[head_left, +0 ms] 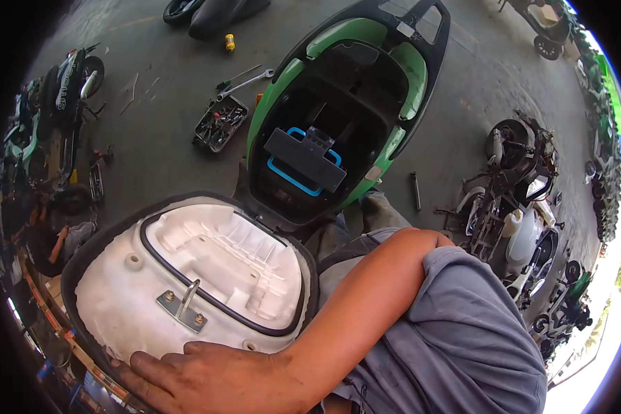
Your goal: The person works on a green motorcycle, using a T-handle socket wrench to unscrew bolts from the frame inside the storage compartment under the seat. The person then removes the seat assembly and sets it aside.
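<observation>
My right hand (217,378) lies palm down along the near edge of a scooter seat (117,297), its bare forearm crossing from the right. The fingers are stretched out and pointing left; the thumb is hidden. Tipped open, the seat shows its whitish plastic underside, edged in dark cover material. A metal latch loop on a bolted plate (181,314) stands up from that underside, near a curved black rubber seal (207,293). Beyond the hinge is the green and black scooter body (276,103), with a black bracket-like part (303,159) over a blue handle or frame (293,181) in its cavity. My left hand does not show.
Left of the scooter, a metal tray (224,127) holds sockets and small parts, beside a wrench (245,84) and a screwdriver (238,77). Farther off stands a small yellow bottle (230,43). A metal tube (415,192) and a partly stripped scooter (514,148) are at the right.
</observation>
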{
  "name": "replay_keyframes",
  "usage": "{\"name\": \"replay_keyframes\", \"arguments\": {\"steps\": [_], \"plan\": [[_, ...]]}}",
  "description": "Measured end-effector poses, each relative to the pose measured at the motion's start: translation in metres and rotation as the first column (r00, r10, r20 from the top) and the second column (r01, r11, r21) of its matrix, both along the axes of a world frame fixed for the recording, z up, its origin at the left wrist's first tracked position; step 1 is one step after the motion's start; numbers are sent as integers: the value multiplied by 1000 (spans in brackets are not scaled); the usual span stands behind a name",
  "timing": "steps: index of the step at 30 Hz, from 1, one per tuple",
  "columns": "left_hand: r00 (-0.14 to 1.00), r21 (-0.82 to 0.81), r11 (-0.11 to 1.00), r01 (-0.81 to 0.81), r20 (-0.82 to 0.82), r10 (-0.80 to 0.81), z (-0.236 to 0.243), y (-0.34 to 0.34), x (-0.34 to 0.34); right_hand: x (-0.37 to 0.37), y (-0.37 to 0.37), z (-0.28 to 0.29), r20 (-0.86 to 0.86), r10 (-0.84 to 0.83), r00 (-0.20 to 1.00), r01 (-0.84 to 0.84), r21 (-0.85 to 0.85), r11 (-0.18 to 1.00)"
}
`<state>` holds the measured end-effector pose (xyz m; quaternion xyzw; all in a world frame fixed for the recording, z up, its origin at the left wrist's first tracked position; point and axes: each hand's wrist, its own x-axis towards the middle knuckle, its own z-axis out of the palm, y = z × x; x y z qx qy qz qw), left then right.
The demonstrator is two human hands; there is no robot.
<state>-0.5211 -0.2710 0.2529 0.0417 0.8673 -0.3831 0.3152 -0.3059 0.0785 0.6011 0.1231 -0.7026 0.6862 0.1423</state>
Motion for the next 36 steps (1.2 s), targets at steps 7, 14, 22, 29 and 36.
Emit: {"name": "replay_keyframes", "arguments": {"steps": [7, 14, 22, 29, 36], "plan": [[1000, -20, 1000, -7, -5, 7, -4, -22, 2, -14, -14, -3, -6, 33, 999, -31, 165, 986], [1000, -22, 1000, -23, -8, 23, -8, -33, 6, 0, 2, 3, -6, 12, 1000, -12, 20, 1000], [996, -1, 997, -80, -38, 80, -4, -55, 15, 27, 88, -8, 88, -84, 993, 78, 74, 994], [997, -56, 997, 61, 51, -58, -5, -56, 19, 78, 265, -126, 258, -861, 438, 727, 461, 508], [998, -89, 995, -49, -38, 46, -14, -62, 23, 85, 351, -254, 426, -896, 125, 525, 738, 424]]}}
